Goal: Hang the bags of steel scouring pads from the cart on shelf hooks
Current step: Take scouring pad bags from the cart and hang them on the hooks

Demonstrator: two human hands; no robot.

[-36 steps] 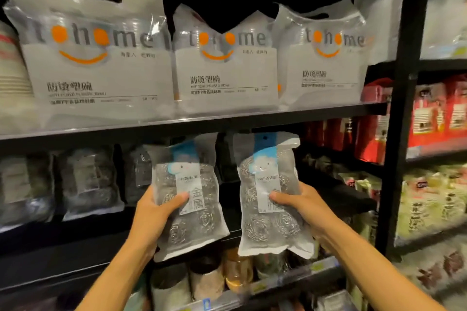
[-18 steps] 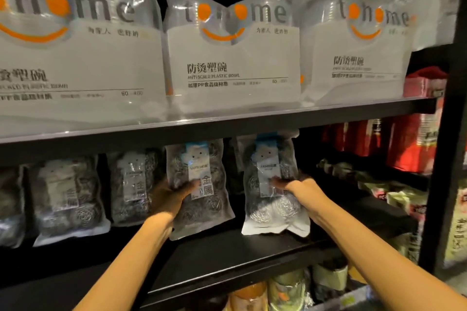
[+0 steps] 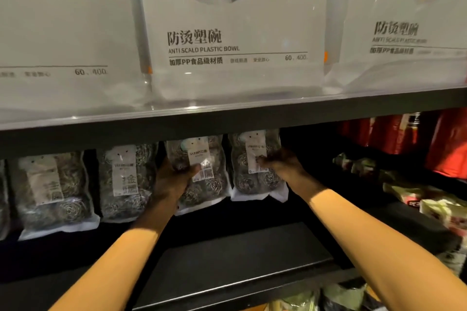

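Observation:
Both my arms reach deep under the black upper shelf (image 3: 227, 118). My left hand (image 3: 171, 179) grips a clear bag of steel scouring pads (image 3: 202, 184) by its left edge, thumb across the front label. My right hand (image 3: 280, 164) grips a second bag of scouring pads (image 3: 252, 179) from its right side, thumb on the white label. Both bags hang upright side by side; their tops and any hooks are hidden behind the shelf edge. Two more scouring pad bags (image 3: 123, 184) (image 3: 53, 192) hang in the same row to the left.
Large white bags of plastic bowls (image 3: 235, 40) stand on the upper shelf just above. A black lower shelf (image 3: 240, 260) juts out beneath my arms. Red packs (image 3: 404, 134) and green-and-white packs (image 3: 429, 202) fill the shelves on the right.
I have leaned in closer and lower. Both hands have pushed the two bags further back and up under the shelf, so the bags' blue header tops are now hidden.

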